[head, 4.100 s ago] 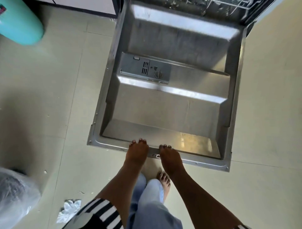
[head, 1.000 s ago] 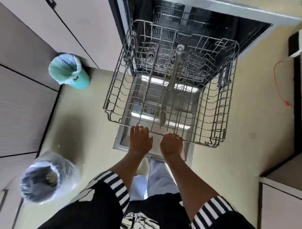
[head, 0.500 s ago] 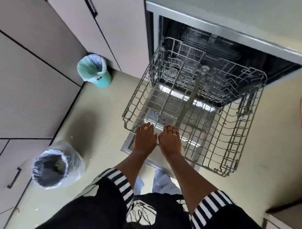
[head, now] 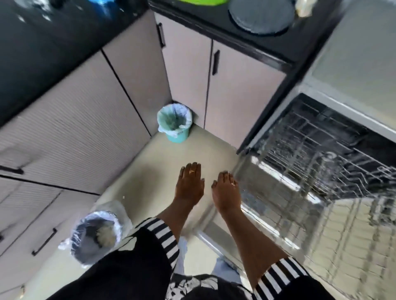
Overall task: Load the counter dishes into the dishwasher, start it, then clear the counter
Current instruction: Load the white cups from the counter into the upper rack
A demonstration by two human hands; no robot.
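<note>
The dishwasher (head: 351,115) stands open at the right of the head view, under the end of a dark counter (head: 267,46). Its door (head: 272,192) lies folded down flat over the floor (head: 150,171). One wire rack (head: 334,177) is drawn out above the door, its long axis running from the dark tub at the upper right down towards the lower right corner of the view and towards the person. The wires are smeared by motion blur, so the compartments cannot be told apart, and nothing can be made out in the rack. On the counter sits one round grey dish (head: 261,16), lying flat, and just to its left is one bright green item (head: 203,1), cut off by the top edge. Two bins stand on the floor: a teal one (head: 174,124) with a pale liner in the corner of the cabinets (head: 242,102), and one lined with a clear bag (head: 95,235) near the person's left sleeve. Both hands reach forward, side by side and apart from each other. The left hand (head: 189,184) hangs over bare floor, palm down, fingers straight and close together, gripping nothing. The right hand (head: 226,192) is likewise flat and spread out straight, holding nothing, with its fingertips (head: 227,176) just beside the near left corner of the rack. Whether they touch the wire cannot be told through the blur. One ring shows on each hand.
</note>
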